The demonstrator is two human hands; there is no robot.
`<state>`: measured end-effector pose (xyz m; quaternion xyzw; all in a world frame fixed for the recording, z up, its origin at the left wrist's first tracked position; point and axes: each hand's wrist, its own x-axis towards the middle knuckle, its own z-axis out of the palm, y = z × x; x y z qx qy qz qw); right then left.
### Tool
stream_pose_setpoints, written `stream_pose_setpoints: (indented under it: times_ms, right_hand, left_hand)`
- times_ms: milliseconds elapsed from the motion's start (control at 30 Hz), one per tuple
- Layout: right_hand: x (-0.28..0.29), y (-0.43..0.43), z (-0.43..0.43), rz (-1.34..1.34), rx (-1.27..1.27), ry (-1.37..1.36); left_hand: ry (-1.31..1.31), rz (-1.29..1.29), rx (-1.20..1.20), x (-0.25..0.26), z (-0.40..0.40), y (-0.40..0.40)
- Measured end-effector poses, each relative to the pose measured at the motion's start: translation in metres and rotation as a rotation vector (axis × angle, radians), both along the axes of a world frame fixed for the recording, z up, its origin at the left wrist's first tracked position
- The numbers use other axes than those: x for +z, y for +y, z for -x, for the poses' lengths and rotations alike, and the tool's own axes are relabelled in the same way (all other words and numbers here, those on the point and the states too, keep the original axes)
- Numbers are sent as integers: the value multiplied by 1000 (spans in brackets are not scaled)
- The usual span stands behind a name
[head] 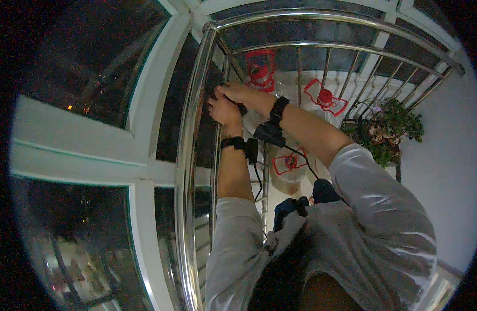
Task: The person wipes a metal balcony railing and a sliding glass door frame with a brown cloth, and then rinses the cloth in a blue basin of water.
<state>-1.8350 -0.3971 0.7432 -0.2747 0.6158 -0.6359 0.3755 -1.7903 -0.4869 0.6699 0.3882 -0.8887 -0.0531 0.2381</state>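
Both hands are close together beside the polished metal railing (188, 155), near its far left corner. My left hand (225, 109) has bent fingers and lies just under and in front of my right hand (234, 92). A small dark thing (242, 109) shows between the hands; what it is cannot be told. The fingertips are by the railing's inner bars, and the hands partly hide each other, so their grip is unclear. Each wrist bears a black strap with a small device and a cable.
Clear plastic jugs with red caps and handles (326, 97) (291, 161) stand below, and another red-capped jug (259, 74) is beyond my hands. Leafy potted plants (390, 130) are at the right by the white wall (440, 175). White-framed windows (145, 155) lie outside the railing.
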Motion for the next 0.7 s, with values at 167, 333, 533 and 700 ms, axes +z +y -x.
stream_pose_setpoints:
  times_ms: [167,333,533,700]
  right_hand:
    - [-25,2,90,-461,-30,652]
    - [7,17,56,-20,-15,39]
    - [29,43,96,-104,-25,224]
    - [37,74,166,-112,-98,554]
  left_hand:
    - [119,12,-174,6,67,11]
    - [247,28,-212,-2,48,-25]
    - [544,24,-302,43,37,30]
    - [795,50,-504,98,60,60]
